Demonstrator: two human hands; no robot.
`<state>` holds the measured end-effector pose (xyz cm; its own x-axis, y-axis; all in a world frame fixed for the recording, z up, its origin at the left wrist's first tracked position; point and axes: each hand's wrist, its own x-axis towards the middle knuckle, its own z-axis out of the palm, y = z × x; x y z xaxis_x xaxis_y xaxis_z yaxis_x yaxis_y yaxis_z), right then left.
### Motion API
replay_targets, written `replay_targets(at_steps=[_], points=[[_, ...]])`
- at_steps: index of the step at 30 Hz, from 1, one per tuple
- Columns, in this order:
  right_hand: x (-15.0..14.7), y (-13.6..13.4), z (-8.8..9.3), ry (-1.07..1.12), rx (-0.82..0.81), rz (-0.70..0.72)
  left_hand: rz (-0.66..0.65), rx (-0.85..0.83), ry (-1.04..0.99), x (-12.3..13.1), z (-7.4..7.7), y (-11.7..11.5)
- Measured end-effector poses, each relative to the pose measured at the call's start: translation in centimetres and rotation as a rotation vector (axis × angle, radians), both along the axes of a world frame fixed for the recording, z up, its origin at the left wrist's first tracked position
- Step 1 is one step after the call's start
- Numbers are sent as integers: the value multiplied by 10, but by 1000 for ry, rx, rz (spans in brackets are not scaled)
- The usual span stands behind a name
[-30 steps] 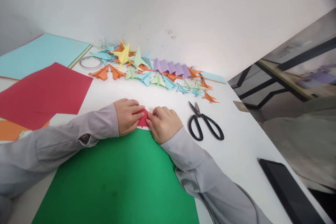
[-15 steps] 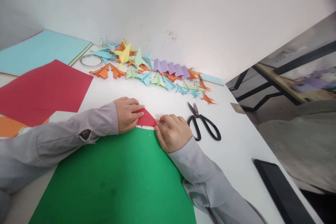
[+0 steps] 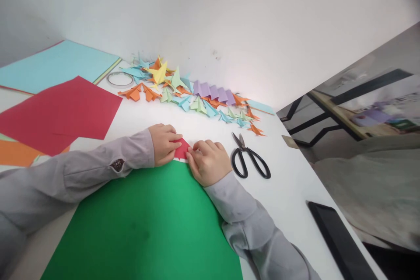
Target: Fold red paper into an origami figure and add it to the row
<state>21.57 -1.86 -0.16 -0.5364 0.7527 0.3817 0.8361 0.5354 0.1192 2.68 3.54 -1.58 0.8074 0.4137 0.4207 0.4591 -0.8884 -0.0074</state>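
A small folded red paper piece [image 3: 181, 148] lies on the white table [image 3: 288, 175] at the far edge of a large green sheet [image 3: 144, 227]. My left hand [image 3: 163, 143] presses on its left side with curled fingers. My right hand [image 3: 207, 162] pinches and presses its right edge, fingers closed on the paper. Most of the red piece is hidden under the two hands. Both arms wear grey sleeves.
Black scissors [image 3: 247, 161] lie just right of my right hand. Many folded paper figures [image 3: 183, 89] line the wall, beside a tape roll [image 3: 119, 79]. Red [image 3: 62, 111], light blue [image 3: 59, 63] and orange [image 3: 16, 153] sheets lie left. A dark tablet [image 3: 337, 238] sits near the right edge.
My right hand slid right along the red paper's edge, baring more of it, then came back left against my left hand. The view shifted slightly.
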Motion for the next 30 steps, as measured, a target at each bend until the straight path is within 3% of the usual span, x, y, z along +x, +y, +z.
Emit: replay_targets(at_steps=[6, 14, 19, 21, 25, 30], points=[[8, 3, -7, 140, -32, -52, -42, 5, -71, -4, -4, 6], [1, 13, -6, 232, -58, -82, 106, 19, -78, -1, 0, 4], [0, 10, -9, 266, -127, -7, 141, -49, -105, -2, -3, 11], [-1, 11, -12, 252, -132, 18, 216, -86, -114, -2, -5, 13], [-3, 13, -15, 248, -54, 85, 426, -165, -170, 3, -8, 15], [-4, 13, -18, 205, 125, 168, 376, -381, -258, 10, -3, 15]])
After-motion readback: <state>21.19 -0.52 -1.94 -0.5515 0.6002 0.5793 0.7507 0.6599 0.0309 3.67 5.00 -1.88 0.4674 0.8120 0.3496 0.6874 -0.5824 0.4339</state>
